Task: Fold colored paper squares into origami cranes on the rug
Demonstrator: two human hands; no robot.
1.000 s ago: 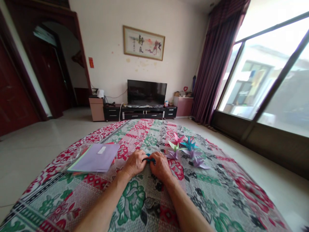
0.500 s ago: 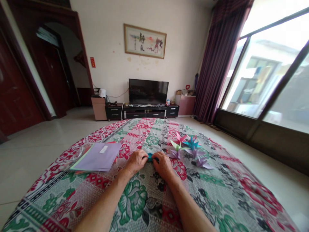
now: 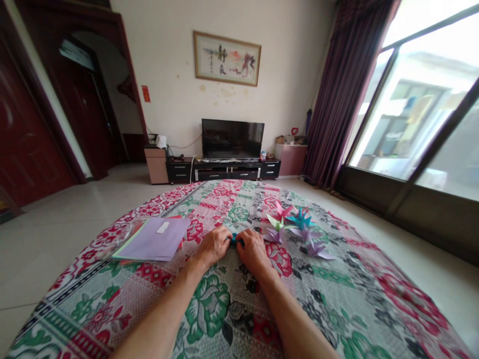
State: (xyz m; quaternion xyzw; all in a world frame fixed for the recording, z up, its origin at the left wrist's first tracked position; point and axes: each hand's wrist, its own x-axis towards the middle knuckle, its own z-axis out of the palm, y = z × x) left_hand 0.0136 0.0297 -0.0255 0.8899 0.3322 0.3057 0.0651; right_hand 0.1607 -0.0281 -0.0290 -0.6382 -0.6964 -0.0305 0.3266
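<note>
A small piece of folded blue paper (image 3: 234, 239) shows between my two hands, over the middle of the table. My left hand (image 3: 217, 244) pinches its left side, and my right hand (image 3: 252, 248) has closed fingers on its right side. Most of the paper is hidden by the fingers, so its exact shape cannot be made out. Just right of my right hand lie several folded paper cranes in pink, green, purple and blue, among them a blue crane (image 3: 301, 218) and a purple crane (image 3: 316, 247).
A stack of coloured paper sheets (image 3: 155, 242), purple on top with a white label, lies to the left. A flowered tablecloth (image 3: 209, 309) covers the round table. Beyond stand a television (image 3: 232, 139) and a low black cabinet (image 3: 217, 172).
The whole view has shifted slightly. Both hands keep hold of the blue paper at about the same place on the table, with only small finger movement.
</note>
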